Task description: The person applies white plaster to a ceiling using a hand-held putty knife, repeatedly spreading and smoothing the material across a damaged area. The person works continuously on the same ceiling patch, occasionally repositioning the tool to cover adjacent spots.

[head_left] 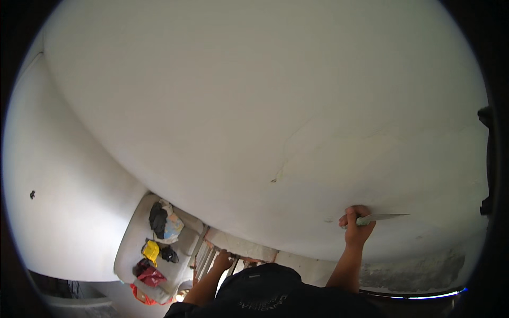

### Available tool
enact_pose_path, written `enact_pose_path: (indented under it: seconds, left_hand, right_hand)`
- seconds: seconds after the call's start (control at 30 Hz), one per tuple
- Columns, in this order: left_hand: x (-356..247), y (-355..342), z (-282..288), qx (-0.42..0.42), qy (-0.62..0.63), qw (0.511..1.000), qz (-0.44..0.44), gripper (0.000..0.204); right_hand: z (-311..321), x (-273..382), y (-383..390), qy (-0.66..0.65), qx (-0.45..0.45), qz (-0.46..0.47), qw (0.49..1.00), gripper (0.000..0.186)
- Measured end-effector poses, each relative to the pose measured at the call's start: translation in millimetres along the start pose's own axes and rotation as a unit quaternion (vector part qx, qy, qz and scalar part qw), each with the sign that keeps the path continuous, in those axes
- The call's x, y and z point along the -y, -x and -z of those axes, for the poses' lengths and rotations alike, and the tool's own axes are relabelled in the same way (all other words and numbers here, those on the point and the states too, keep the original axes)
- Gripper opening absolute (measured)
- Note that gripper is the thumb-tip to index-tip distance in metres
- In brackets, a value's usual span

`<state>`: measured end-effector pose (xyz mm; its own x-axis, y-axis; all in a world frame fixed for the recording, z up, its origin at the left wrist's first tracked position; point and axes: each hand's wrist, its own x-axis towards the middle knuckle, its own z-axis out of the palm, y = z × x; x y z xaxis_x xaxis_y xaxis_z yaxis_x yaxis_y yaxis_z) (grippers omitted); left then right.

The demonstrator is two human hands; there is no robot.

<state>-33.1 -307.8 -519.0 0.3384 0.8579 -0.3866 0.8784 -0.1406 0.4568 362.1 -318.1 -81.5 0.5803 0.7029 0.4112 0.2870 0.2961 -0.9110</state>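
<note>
- One scraper [386,216]: in the right hand [358,218], in front of the wall [238,106], blade pointing right.
- Right fingers: closed round its handle.
- Left hand [223,260]: by some slats [202,261]; I cannot tell how far its fingers are open, or whether they grip anything.
- Sofa [130,241], lower left: one yellow bag [151,251], one pale patterned bag [173,229], contents hidden; one red bundle [152,276]; two black bundles [157,218].

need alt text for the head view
A person's right hand holds a flat-bladed scraper before a pale, cracked wall; the left hand is lower, near some slats. At lower left, a yellow item lies on a grey surface.
</note>
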Motion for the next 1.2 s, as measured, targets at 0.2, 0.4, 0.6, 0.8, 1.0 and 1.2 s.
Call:
enact_pose_path:
  seconds: [0.2,0.4,0.6,0.8,1.0,1.2]
  left_hand:
    - [-5.9,-5.9,0.0,-0.004,-0.06,0.997,0.054,0.036]
    - [-13.5,-7.9,27.0,0.035,-0.107,0.992,0.061,0.035]
    - [10.1,-1.4,-3.6,-0.13,-0.165,0.977,-0.045,0.03]
    - [30.6,-27.7,-16.2,0.061,-0.128,0.99,0.023,0.039]
    - [37.6,-27.3,-7.7,0.088,-0.209,0.974,-0.024,0.059]
    - [32.1,-30.3,-2.4,0.1,-0.229,0.968,-0.006,0.055]
  right_hand:
    - [12.9,6.6,-2.2,-0.063,0.037,-0.023,0.997,0.019]
    - [7.9,15.6,-1.4,-0.026,0.034,-0.051,0.998,0.021]
    - [9.1,17.4,-2.3,-0.075,0.021,-0.077,0.994,0.013]
    - [-0.1,21.7,0.7,-0.059,0.009,-0.074,0.995,0.015]
    - [-4.1,29.7,1.4,-0.05,0.046,-0.082,0.994,0.011]
    - [-3.3,25.7,-1.4,-0.001,0.027,-0.088,0.996,0.015]
